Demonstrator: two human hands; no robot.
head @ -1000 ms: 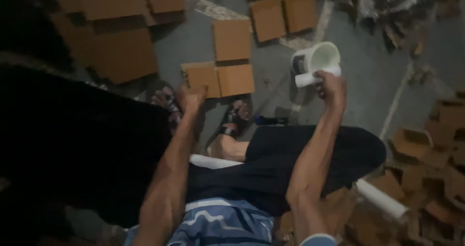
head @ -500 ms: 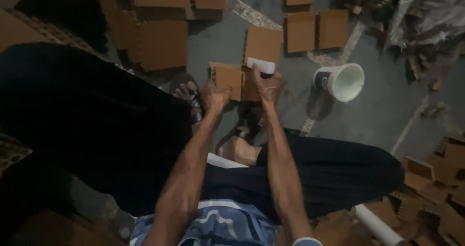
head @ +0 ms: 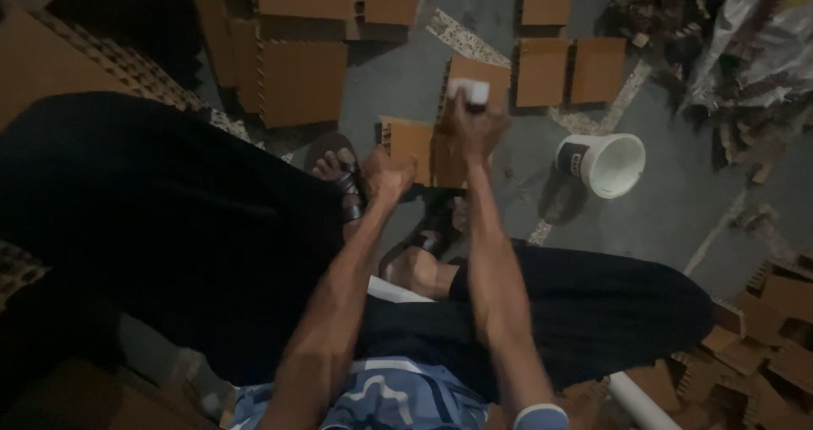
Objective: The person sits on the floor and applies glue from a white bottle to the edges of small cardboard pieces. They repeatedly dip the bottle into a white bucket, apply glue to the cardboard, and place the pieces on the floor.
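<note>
A small white object [head: 468, 92] is gripped in the curled fingers of the right hand [head: 476, 129], poking out just above them. The cardboard piece [head: 421, 150] is pinched at its near edge by the left hand [head: 388, 174], fingers closed.

Counted: two hands, left [head: 388, 176] and right [head: 476, 129]. One white bucket [head: 603, 164]. Two sandals [head: 339, 172]. One white pipe [head: 644, 403]. Cardboard pieces [head: 301, 81]: many, number not determinable.
</note>
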